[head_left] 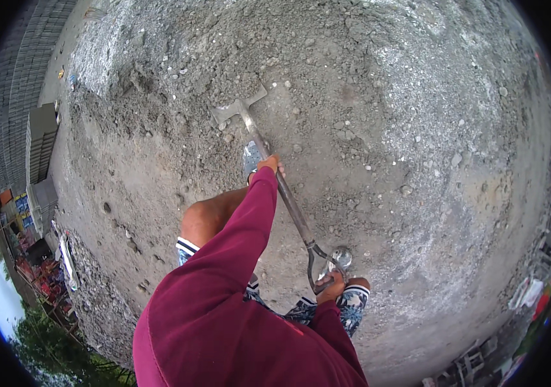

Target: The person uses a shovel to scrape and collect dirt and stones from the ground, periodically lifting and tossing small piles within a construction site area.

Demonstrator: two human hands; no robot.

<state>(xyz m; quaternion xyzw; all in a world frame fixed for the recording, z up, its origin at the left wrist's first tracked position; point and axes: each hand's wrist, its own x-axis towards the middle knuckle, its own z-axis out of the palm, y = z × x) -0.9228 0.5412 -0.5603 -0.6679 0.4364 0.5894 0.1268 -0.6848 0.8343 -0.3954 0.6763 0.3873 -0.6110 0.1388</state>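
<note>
A shovel [295, 209] with a long worn shaft slants across the middle of the view. Its metal blade [229, 113] points away from me and meets loose grey gravel [179, 109], which partly covers it. My left hand [270, 165] is wrapped round the shaft a little below the blade. Closer to my body, my right hand [331, 287] grips the D-shaped handle at the shaft's end. Both arms wear maroon sleeves. One shoe [251, 157] shows beside the shaft near my left hand, and another shoe [342, 258] is just beyond the handle.
Rough ground with stones and pale patches [436, 97] spreads all round. Stacked grey blocks [14, 97] line the far left, with a smaller stack [42, 138] standing nearer. Assorted clutter [47, 277] lies at the left edge, and more debris [475, 361] at the lower right.
</note>
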